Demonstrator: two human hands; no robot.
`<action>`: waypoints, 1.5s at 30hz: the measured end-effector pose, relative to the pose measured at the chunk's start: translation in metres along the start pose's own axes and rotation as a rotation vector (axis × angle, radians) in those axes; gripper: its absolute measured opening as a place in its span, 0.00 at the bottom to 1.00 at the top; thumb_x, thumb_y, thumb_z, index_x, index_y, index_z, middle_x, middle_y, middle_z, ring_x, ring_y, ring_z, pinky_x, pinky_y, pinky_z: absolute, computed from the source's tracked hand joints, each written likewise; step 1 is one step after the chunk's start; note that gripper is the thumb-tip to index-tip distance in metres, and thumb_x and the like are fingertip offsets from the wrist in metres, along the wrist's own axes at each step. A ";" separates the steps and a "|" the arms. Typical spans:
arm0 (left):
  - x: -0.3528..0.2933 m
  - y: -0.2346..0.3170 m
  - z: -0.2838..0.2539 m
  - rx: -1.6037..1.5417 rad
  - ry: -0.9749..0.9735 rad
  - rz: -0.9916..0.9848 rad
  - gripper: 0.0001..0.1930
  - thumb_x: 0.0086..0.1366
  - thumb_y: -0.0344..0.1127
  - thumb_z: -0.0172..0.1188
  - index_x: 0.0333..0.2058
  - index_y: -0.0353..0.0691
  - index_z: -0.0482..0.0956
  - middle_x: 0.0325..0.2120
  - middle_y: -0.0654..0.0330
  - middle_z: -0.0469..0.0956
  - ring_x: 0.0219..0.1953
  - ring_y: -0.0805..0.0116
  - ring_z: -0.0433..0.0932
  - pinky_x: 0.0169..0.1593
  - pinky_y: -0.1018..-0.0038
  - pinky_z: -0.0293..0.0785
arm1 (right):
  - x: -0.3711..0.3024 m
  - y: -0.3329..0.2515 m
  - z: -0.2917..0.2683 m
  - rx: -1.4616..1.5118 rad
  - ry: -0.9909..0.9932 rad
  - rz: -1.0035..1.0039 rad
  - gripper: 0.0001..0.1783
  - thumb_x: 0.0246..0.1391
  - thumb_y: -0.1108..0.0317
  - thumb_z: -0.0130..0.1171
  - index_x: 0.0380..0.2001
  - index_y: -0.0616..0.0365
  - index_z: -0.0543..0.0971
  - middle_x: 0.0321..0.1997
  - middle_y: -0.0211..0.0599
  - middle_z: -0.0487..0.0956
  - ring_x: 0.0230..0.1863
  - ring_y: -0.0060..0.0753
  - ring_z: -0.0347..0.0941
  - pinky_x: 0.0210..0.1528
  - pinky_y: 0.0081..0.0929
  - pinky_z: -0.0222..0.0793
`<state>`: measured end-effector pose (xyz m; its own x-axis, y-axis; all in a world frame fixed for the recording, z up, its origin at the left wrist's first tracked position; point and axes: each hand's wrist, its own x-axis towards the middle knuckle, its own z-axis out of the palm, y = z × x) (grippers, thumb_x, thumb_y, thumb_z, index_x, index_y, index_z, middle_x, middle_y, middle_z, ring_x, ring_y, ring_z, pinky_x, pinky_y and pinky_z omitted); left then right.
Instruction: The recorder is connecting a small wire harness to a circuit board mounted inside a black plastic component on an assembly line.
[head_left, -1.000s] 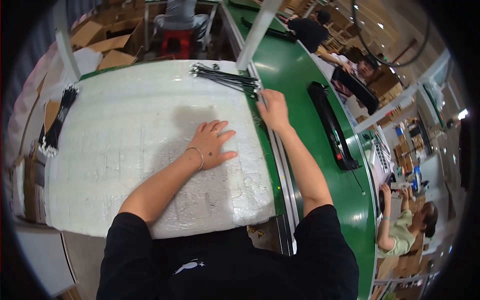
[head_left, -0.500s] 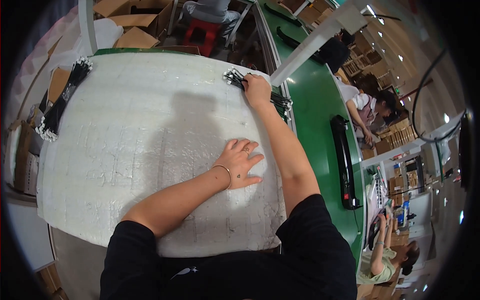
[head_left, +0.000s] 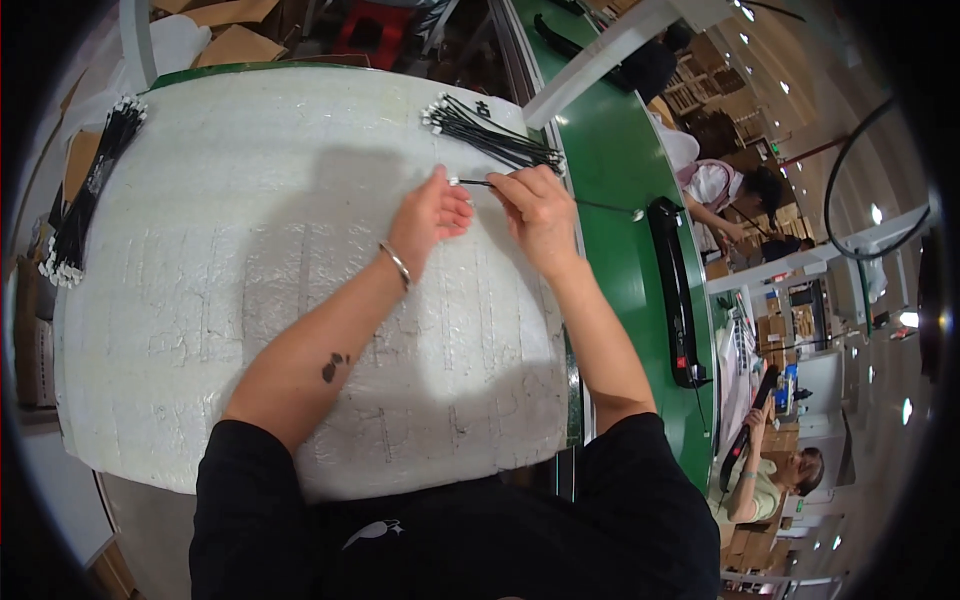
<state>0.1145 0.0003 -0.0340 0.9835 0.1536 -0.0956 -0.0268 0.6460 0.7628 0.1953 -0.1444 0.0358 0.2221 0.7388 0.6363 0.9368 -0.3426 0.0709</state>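
Note:
A thin black cable (head_left: pixel 474 183) with white end connectors is pinched between the thumb and fingers of my right hand (head_left: pixel 540 212). One end points left toward my left hand, and the other trails right over the green conveyor. My left hand (head_left: pixel 430 218) is beside the left connector, its fingers loosely bent and apart, with no hold on the cable that I can see. Just beyond both hands, a loose bundle of similar black cables (head_left: pixel 490 138) lies at the far right corner of the white wrapped table (head_left: pixel 330 300). Another cable bundle (head_left: pixel 95 190) rests along the table's left edge.
To the right runs a green conveyor (head_left: pixel 625 250) bearing a long black part (head_left: pixel 678 295). A white post (head_left: pixel 605 65) rises between table and conveyor. Two co-workers sit beyond it, one holding a black part (head_left: pixel 745 430). Cardboard boxes (head_left: pixel 235 45) stand behind the table.
My right hand has come away from the far right bundle, drawing one cable toward me. My left hand has lifted off the tabletop and moved up to the cable's end.

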 end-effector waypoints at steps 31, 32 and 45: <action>0.008 0.003 -0.037 0.057 -0.150 -0.027 0.09 0.70 0.40 0.46 0.35 0.45 0.73 0.31 0.70 0.75 0.34 0.81 0.73 0.38 0.82 0.70 | -0.034 -0.060 0.054 0.209 0.269 0.475 0.07 0.41 0.65 0.58 0.20 0.55 0.74 0.25 0.33 0.75 0.33 0.35 0.70 0.34 0.30 0.69; 0.008 0.003 -0.036 0.051 -0.184 -0.026 0.09 0.70 0.40 0.46 0.35 0.45 0.73 0.32 0.70 0.75 0.35 0.81 0.73 0.39 0.82 0.70 | -0.033 -0.059 0.053 0.207 0.266 0.473 0.07 0.42 0.65 0.58 0.21 0.55 0.74 0.25 0.33 0.75 0.33 0.36 0.70 0.35 0.30 0.69; 0.005 0.000 -0.026 0.112 -0.047 -0.029 0.09 0.70 0.41 0.47 0.35 0.46 0.74 0.32 0.70 0.75 0.35 0.81 0.73 0.39 0.81 0.70 | -0.033 -0.058 0.052 0.343 0.182 0.581 0.06 0.49 0.67 0.53 0.25 0.57 0.76 0.28 0.35 0.77 0.36 0.38 0.71 0.40 0.32 0.68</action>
<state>0.1151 0.0203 -0.0512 0.9909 0.0996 -0.0904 0.0190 0.5614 0.8273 0.1481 -0.1186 -0.0295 0.6921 0.3722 0.6184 0.7192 -0.4284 -0.5471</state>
